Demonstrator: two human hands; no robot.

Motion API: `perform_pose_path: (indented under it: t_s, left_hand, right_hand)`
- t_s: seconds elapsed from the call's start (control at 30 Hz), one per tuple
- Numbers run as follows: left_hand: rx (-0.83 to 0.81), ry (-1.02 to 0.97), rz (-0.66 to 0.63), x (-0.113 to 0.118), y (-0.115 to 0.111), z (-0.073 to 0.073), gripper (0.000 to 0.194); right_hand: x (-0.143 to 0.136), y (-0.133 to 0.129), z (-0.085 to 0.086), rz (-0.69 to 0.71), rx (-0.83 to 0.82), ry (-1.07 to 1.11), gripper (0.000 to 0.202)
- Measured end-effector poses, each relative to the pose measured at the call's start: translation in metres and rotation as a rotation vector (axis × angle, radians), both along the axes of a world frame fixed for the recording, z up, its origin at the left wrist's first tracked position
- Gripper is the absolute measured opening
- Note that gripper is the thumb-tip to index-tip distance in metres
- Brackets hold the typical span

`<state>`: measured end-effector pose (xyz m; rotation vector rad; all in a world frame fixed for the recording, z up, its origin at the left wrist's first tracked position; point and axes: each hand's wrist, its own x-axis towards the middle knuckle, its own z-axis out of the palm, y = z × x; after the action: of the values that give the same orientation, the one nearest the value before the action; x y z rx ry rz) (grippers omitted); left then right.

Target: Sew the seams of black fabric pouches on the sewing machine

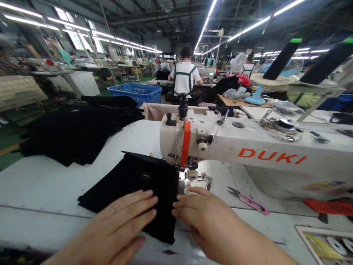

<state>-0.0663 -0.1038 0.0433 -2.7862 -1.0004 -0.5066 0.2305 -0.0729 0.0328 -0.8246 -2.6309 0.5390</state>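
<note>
We seem to be lining up the cloth (154, 184) at the machine (220, 138), near the tabletop's (35, 184) front edge, left hand (118, 224) flat, right hand (206, 215) curled, pinching or not we cannot tell, which likely calls for straight guiding, with 1 pile (68, 129) along the far-left edge and a lamplit workshop beyond.

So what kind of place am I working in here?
Probably a sewing factory: there's a sewing machine before you, a stack of black fabric at left, and thread cones at right.
</note>
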Motion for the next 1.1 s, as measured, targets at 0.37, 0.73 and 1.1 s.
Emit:
perform_pose_path:
  t_s: [0.37,0.73,1.1]
  left_hand:
    - [0.021,0.083,-0.131,0.043,-0.002,-0.046,0.024]
    - [-0.259,-0.403,0.173,0.032,-0.003,-0.043,0.028]
    - [-0.221,-0.132,-0.155,0.045,-0.008,-0.04,0.037]
  right_hand:
    - [0.013,0.055,-0.028,-0.486,0.157,-0.075,0.009]
    - [-0.013,-0.037,-0.031,-0.139,0.275,0.116,0.009]
    - [-0.024,-0.047,-0.05,-0.13,0.405,0.318,0.032]
